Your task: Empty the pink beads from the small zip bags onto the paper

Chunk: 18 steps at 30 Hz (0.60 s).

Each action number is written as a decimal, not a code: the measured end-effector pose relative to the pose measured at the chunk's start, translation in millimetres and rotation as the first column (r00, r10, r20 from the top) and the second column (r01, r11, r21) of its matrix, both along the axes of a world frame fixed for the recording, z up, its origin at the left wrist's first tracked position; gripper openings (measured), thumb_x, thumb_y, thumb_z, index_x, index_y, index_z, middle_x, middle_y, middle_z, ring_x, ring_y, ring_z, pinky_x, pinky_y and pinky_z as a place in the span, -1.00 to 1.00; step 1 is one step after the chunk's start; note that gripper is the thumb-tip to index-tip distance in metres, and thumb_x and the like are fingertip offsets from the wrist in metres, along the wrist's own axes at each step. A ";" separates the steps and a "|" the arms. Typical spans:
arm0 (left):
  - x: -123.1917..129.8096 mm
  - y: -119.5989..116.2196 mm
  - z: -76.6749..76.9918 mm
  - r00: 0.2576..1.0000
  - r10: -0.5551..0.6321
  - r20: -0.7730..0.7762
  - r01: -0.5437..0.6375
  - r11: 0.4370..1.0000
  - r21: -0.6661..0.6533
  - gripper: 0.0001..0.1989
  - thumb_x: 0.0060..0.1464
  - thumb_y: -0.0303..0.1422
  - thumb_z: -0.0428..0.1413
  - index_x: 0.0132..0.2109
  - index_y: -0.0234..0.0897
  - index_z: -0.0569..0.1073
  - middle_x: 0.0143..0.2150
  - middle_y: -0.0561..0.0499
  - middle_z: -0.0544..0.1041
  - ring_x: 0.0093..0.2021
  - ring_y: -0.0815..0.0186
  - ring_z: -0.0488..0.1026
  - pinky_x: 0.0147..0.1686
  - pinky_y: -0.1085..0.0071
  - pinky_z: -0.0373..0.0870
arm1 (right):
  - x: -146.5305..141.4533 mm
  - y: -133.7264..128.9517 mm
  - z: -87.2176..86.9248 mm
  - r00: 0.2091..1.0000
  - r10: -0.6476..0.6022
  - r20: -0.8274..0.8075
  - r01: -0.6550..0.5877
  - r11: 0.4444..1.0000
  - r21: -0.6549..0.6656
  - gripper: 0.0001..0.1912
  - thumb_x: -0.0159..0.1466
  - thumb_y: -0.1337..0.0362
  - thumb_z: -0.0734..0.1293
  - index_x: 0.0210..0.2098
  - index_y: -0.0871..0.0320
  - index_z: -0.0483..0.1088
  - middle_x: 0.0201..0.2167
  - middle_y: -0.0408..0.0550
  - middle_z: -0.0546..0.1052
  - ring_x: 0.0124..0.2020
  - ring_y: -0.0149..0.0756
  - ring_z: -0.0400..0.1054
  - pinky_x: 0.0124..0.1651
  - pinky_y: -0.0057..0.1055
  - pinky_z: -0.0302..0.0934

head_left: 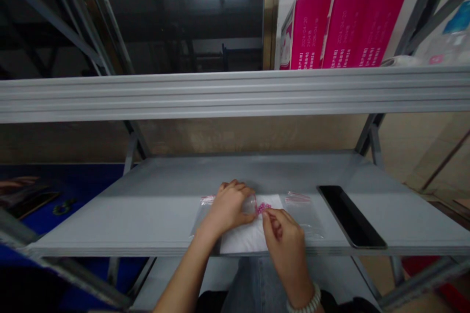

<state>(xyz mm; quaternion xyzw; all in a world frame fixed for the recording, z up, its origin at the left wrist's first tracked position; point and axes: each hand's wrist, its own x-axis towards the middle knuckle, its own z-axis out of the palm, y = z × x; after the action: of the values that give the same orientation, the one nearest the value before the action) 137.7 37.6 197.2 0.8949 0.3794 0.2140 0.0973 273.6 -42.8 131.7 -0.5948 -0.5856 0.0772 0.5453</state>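
My left hand (232, 206) is curved over a white sheet (244, 239), its thumb and fingers around a clear plastic bag (252, 200) with a red line along its edge. Small pink beads (263, 207) lie in a cluster on the sheet, just right of that edge. My right hand (286, 234) is closed in a pinch at the near side of the beads; whatever sits between its fingertips is too small to make out. One flat zip bag (199, 215) lies left of my left hand, partly covered by it. Another zip bag (303, 215) lies beyond my right hand.
A black phone (350, 215) lies on the grey shelf (147, 215) at the right. Above runs a metal shelf beam (220, 95), with pink boxes (347, 29) and a clear bottle (453, 41) behind it. On a blue surface at left, another person's hand (16, 183) shows near a green ring-shaped thing (63, 207).
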 end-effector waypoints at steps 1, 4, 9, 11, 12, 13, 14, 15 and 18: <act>0.4 -9.5 -3.6 0.999 0.039 0.019 -0.039 0.999 0.011 -0.64 -0.12 -0.36 0.30 -0.11 -0.23 0.51 -0.12 -0.15 0.58 -0.07 -0.08 0.44 -0.07 0.02 0.30 | -0.4 -1.1 1.7 0.994 0.013 -0.108 -0.014 1.000 -0.005 -0.77 0.31 0.25 0.25 -0.16 0.23 0.48 -0.35 0.03 0.55 -0.42 -0.25 0.43 -0.35 -0.35 0.35; 7.6 -40.8 -22.5 0.956 0.129 0.262 -0.133 0.991 -0.004 -0.67 -0.06 -0.38 0.26 -0.10 -0.22 0.42 -0.14 -0.10 0.53 -0.09 0.03 0.45 -0.08 0.12 0.36 | -0.8 -4.2 5.9 0.919 0.128 -0.372 -0.165 0.984 -0.069 -0.64 0.21 0.15 0.35 -0.08 0.25 0.46 -0.28 0.06 0.56 -0.37 -0.24 0.45 -0.34 -0.36 0.36; 25.3 -80.1 -54.9 0.737 0.226 0.637 -0.106 0.970 -0.221 -0.52 -0.14 -0.46 0.24 -0.05 -0.20 0.28 -0.15 -0.06 0.45 -0.15 0.13 0.46 -0.16 0.22 0.43 | 3.8 -11.9 10.8 0.726 0.320 -0.609 -0.466 0.880 -0.094 -0.78 0.14 0.14 0.39 -0.47 0.19 0.46 -0.59 -0.16 0.47 -0.55 -0.37 0.33 -0.47 -0.47 0.21; 26.3 -87.5 -57.4 0.675 0.279 0.683 -0.036 0.937 -0.348 -0.42 -0.17 -0.46 0.25 0.03 -0.18 0.24 -0.19 -0.01 0.45 -0.24 0.21 0.46 -0.27 0.33 0.43 | 8.7 -16.2 12.5 0.704 0.310 -0.639 -0.472 0.877 -0.094 -0.77 0.12 0.14 0.41 -0.50 0.18 0.44 -0.64 -0.21 0.41 -0.61 -0.42 0.25 -0.53 -0.50 0.13; 25.0 -89.5 -56.3 0.661 0.297 0.689 0.015 0.913 -0.408 -0.39 -0.17 -0.47 0.25 0.05 -0.18 0.24 -0.25 0.04 0.44 -0.33 0.27 0.44 -0.36 0.40 0.40 | 11.7 -18.4 13.4 0.700 0.310 -0.643 -0.473 0.876 -0.093 -0.77 0.12 0.14 0.41 -0.52 0.18 0.44 -0.64 -0.21 0.41 -0.61 -0.42 0.24 -0.53 -0.50 0.12; 22.8 -90.5 -54.3 0.655 0.309 0.690 0.067 0.885 -0.461 -0.42 -0.15 -0.46 0.24 0.06 -0.18 0.26 -0.33 0.10 0.42 -0.42 0.33 0.39 -0.45 0.46 0.34 | 14.8 -20.5 14.4 0.700 0.311 -0.643 -0.474 0.875 -0.093 -0.77 0.12 0.14 0.40 -0.52 0.18 0.44 -0.64 -0.20 0.40 -0.60 -0.42 0.24 -0.52 -0.50 0.12; 20.1 -90.8 -51.8 0.652 0.316 0.689 0.115 0.857 -0.502 -0.49 -0.12 -0.45 0.23 0.02 -0.19 0.31 -0.41 0.15 0.38 -0.49 0.38 0.33 -0.50 0.50 0.27 | 17.8 -22.4 15.5 0.705 0.311 -0.637 -0.473 0.876 -0.095 -0.77 0.12 0.14 0.40 -0.53 0.17 0.44 -0.64 -0.20 0.40 -0.59 -0.41 0.24 -0.52 -0.50 0.12; 17.2 -90.4 -49.2 0.646 0.322 0.692 0.150 0.835 -0.530 -0.60 -0.09 -0.42 0.22 -0.05 -0.21 0.37 -0.47 0.17 0.34 -0.53 0.41 0.28 -0.52 0.51 0.22 | 20.5 -24.1 16.7 0.715 0.308 -0.627 -0.465 0.880 -0.098 -0.77 0.12 0.14 0.40 -0.54 0.17 0.44 -0.65 -0.20 0.39 -0.60 -0.41 0.24 -0.53 -0.50 0.12; 11.0 -87.4 -44.7 0.606 0.354 0.713 0.163 0.822 -0.546 -0.85 0.01 -0.28 0.20 -0.30 -0.26 0.48 -0.53 0.14 0.33 -0.51 0.40 0.28 -0.49 0.51 0.21 | 25.9 -28.2 20.1 0.764 0.298 -0.573 -0.443 0.887 -0.128 -0.78 0.11 0.16 0.41 -0.56 0.16 0.44 -0.66 -0.20 0.38 -0.61 -0.42 0.22 -0.55 -0.51 0.12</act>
<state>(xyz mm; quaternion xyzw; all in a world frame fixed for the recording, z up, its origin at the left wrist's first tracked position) 148.8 -49.8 152.5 0.6135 0.3916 0.4695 0.4999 299.6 -70.9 151.8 -0.4854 -0.5003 0.4226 0.5792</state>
